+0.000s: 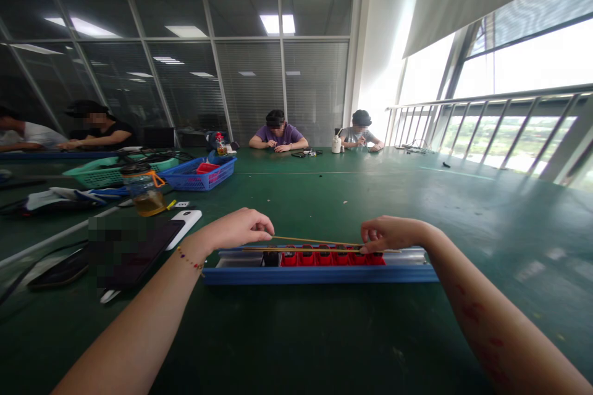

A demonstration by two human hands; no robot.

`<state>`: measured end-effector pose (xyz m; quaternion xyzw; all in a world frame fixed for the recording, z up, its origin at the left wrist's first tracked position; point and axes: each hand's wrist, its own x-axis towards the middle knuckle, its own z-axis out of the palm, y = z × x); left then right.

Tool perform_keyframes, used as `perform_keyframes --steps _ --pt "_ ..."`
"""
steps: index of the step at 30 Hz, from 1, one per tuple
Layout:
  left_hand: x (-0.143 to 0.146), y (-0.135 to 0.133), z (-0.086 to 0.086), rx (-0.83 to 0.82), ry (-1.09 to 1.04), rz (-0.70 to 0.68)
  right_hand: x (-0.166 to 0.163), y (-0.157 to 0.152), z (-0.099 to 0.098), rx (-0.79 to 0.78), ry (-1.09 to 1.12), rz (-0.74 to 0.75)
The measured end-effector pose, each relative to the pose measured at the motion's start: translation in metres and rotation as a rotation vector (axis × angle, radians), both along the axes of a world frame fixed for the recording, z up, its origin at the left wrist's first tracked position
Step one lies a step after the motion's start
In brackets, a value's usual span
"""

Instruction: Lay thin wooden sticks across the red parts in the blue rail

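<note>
A long blue rail (319, 276) with a silvery inner channel lies crosswise on the table before me. Seated in it is a row of several red blocks with dark tops (306, 257), and a black block (270, 257) adjoins their left end. Above the row, my left hand (245, 228) pinches one end of a thin yellowish strand (315, 240). My right hand (382, 234) has its fingers closed around the strand's other end, over the right-hand blocks. A second thin yellowish length (319, 250) runs along the blocks; whether both are one loop I cannot tell.
On the left are a dark tablet or phone (136, 247), a white device (184, 225), a jar of amber liquid (147, 194), a blue basket (204, 176) and a green basket (95, 173). Several people sit across the green table (296, 333) and at the far left.
</note>
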<state>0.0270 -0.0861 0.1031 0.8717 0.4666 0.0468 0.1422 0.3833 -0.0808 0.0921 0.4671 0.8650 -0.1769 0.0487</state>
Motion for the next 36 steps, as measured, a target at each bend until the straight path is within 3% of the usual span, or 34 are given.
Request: perform_keyframes --steps 6,11,15,21,29,36 --pt "0.010 -0.018 0.014 0.401 0.007 -0.044 0.000 -0.001 0.000 0.017 -0.010 -0.005" --pt "-0.007 -0.022 0.028 0.692 -0.049 0.088 0.008 0.001 0.003 -0.003 0.025 -0.033" --pt "-0.028 -0.016 0.033 0.802 -0.071 0.224 0.019 0.001 0.007 0.087 0.018 -0.091" --pt "-0.036 0.022 0.008 0.636 -0.037 0.280 0.012 -0.014 0.017 0.347 -0.033 -0.065" --pt "-0.014 0.059 -0.049 0.313 -0.005 0.260 -0.023 -0.033 0.013 0.348 -0.097 0.109" --pt "-0.009 0.068 -0.078 0.201 -0.026 0.235 -0.038 -0.031 0.003 0.420 -0.155 0.162"
